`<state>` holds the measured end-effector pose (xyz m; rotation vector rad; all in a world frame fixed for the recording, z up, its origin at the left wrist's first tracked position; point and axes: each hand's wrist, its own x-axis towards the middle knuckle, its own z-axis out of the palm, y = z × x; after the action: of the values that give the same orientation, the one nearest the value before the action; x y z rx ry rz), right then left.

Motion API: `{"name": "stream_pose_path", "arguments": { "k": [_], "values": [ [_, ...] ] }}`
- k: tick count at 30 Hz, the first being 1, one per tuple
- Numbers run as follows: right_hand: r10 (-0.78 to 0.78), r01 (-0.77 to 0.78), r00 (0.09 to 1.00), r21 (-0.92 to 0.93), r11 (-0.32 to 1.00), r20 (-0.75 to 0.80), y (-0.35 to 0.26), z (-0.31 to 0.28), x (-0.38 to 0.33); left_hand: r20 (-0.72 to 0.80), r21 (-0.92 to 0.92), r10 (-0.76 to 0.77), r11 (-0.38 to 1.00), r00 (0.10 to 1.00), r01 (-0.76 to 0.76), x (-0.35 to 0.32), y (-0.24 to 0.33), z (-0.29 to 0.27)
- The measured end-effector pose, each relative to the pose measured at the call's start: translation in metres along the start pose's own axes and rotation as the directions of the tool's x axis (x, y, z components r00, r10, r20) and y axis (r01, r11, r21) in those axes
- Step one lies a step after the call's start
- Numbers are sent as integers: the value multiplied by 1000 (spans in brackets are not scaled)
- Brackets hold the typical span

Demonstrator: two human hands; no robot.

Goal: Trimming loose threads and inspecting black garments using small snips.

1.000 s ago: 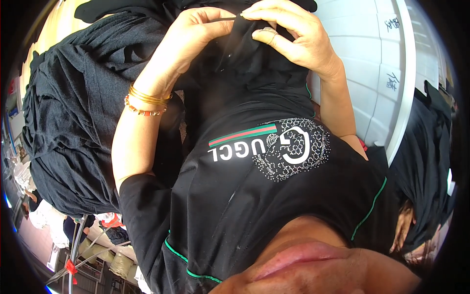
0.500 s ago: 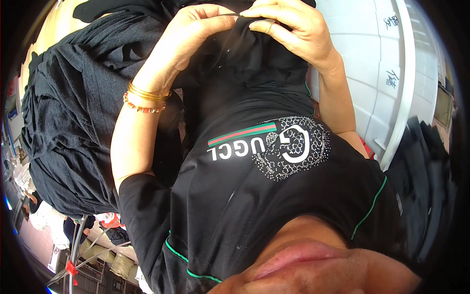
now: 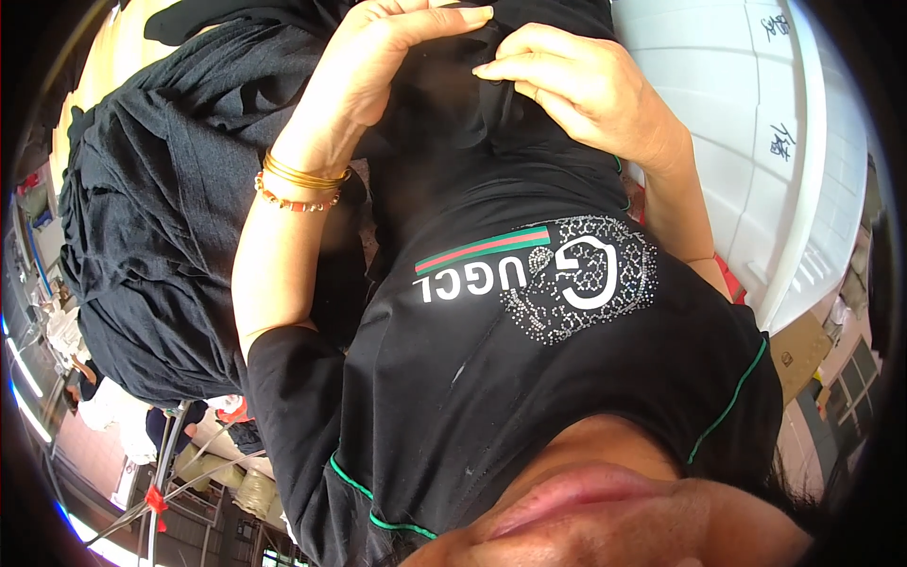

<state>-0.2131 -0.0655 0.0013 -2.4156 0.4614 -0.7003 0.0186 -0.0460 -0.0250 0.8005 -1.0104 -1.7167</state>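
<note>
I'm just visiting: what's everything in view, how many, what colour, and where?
Loose cloth: count unclear, black, below the hands
Cloth heap: one, dark grey, left
Plastic container: one, white, upper right
Cardboard box: one, brown, lower right
Poles: several, grey, lower left
Tie: one, red, on the poles
Shirt: one, black, centre
Bangles: several, gold, left wrist
Beaded bracelet: one, red and gold, same wrist
Left hand: one, bare, top edge
Right hand: one, bare, upper centre
</note>
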Motion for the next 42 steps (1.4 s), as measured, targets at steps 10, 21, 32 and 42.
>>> {"name": "stream_pose_path", "arguments": {
  "k": [10,21,32,42],
  "values": [
    [-98,119,988,181,976,-120,-9,-10,0,-245,-33,-323,945,914,325,-6,49,51],
    [-9,52,991,319,946,-134,-17,-19,3,-189,819,159,570,969,66,-31,34,59],
    [152,-42,952,382,923,-264,-1,13,-13,-385,648,-41,700,922,302,-43,23,69],
    [348,-261,936,573,777,-45,-6,15,-22,-385,264,-51,951,921,163,-49,5,63]
  ]
}}
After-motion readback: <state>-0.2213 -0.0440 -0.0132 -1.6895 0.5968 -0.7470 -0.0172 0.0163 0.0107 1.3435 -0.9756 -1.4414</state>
